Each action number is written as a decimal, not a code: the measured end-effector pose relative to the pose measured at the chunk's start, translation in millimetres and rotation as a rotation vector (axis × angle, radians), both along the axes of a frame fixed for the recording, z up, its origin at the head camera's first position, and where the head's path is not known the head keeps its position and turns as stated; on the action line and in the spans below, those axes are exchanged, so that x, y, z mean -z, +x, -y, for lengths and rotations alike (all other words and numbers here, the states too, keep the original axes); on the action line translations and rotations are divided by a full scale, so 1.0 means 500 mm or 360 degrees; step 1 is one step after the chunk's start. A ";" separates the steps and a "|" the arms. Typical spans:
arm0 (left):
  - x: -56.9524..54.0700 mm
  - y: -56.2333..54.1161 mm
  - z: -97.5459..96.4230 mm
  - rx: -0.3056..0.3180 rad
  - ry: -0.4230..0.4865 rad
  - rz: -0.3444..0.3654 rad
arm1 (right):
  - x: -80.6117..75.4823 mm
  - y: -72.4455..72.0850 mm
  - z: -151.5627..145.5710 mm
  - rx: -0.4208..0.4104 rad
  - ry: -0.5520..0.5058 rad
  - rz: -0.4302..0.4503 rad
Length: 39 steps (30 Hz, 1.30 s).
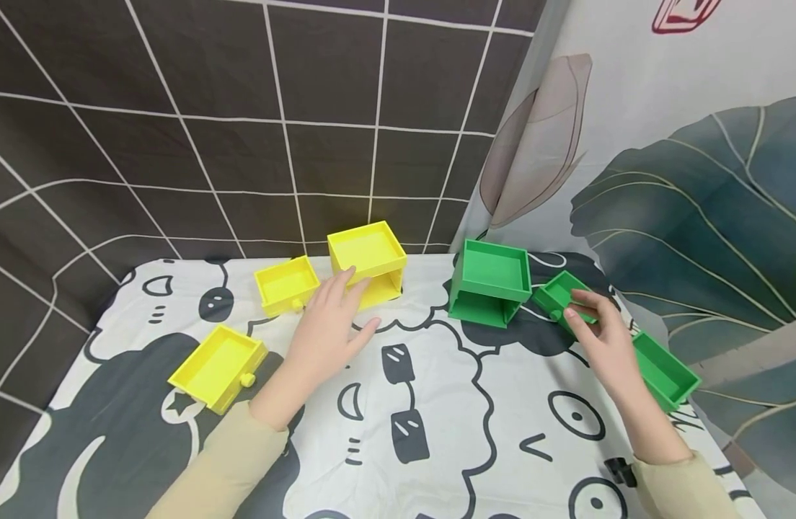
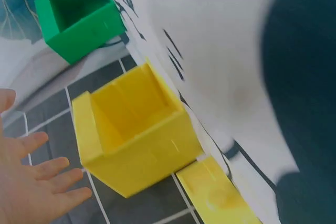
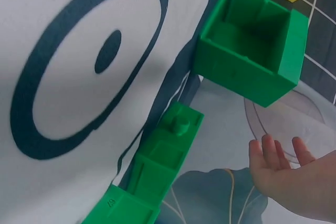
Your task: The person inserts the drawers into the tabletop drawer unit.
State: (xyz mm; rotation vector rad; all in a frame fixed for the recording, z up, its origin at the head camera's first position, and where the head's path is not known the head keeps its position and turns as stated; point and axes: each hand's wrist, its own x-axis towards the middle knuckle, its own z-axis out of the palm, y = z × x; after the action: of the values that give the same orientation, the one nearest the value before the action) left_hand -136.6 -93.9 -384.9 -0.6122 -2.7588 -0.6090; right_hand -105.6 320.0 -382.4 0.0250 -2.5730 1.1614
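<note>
Nearest to the viewer, at the low border of the head view, are two beige sleeves (image 1: pixel 223 461), and a small black object (image 1: pixel 621 472) is just beside the right one. Beyond the sleeves, the two hands are well apart from each other. The left hand (image 1: pixel 326 328) has its fingers spread and holds nothing; in the left wrist view, a gap separates it from the yellow box. The right hand (image 1: pixel 602 339) is also without any object, its fingers relaxed, and the right wrist view shows it apart from the green pieces.

On the printed cloth (image 1: pixel 326 454) of the desk, the near yellow drawer (image 1: pixel 219 364) lies at the left, with a round knob. The near green drawer (image 1: pixel 660 367) lies at the right, partly behind the right forearm. Farther, the far yellow drawer (image 1: pixel 284 285) rests just beside the yellow box (image 1: pixel 367 247), and the far green drawer (image 1: pixel 556 292) is close to the green box (image 1: pixel 495 267). Both boxes stand upright with open fronts. Behind them rise a dark gridded cloth (image 1: pixel 333 86) and, to the right, a leaf-printed curtain (image 1: pixel 690 209).
</note>
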 end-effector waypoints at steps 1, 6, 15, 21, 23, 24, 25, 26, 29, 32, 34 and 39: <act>0.000 -0.002 -0.007 0.0012 0.0007 -0.0010 | 0.001 0.001 0.001 0.0011 -0.0004 0.0019; 0.000 -0.017 -0.043 0.0065 0.0049 -0.0038 | 0.005 0.002 0.002 0.0044 -0.0060 0.0080; -0.005 -0.046 -0.111 0.0172 0.0121 -0.0052 | 0.022 -0.009 -0.006 -0.0024 -0.0303 0.0125; -0.003 -0.067 -0.151 0.0202 0.0145 -0.0026 | 0.033 -0.013 -0.011 -0.0095 -0.0597 0.0182; -0.001 -0.076 -0.164 0.0203 0.0146 -0.0015 | 0.037 -0.014 -0.014 -0.0136 -0.0753 0.0209; 0.000 -0.081 -0.170 0.0205 0.0150 -0.0012 | 0.039 -0.015 -0.016 -0.0158 -0.0833 0.0227; 0.002 -0.086 -0.177 0.0205 0.0149 -0.0010 | 0.041 -0.015 -0.018 -0.0181 -0.0914 0.0251; 0.004 -0.091 -0.183 0.0202 0.0147 -0.0005 | 0.043 -0.015 -0.020 -0.0200 -0.0983 0.0278; 0.006 -0.105 -0.201 0.0200 0.0140 0.0009 | 0.050 -0.015 -0.027 -0.0243 -0.1142 0.0369; 0.006 -0.118 -0.217 0.0210 0.0124 0.0021 | 0.055 -0.016 -0.034 -0.0269 -0.1270 0.0460; 0.004 -0.126 -0.227 0.0220 0.0115 0.0018 | 0.058 -0.018 -0.038 -0.0289 -0.1369 0.0523; 0.005 -0.149 -0.249 0.0204 0.0064 -0.0019 | 0.063 -0.021 -0.046 -0.0275 -0.1593 0.0733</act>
State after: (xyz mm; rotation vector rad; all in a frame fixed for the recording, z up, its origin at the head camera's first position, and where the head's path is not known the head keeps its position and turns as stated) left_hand -211.2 30.4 -387.2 -0.7854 -2.7047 -0.6841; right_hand -116.2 343.0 -414.0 -0.2769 -2.0186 2.6269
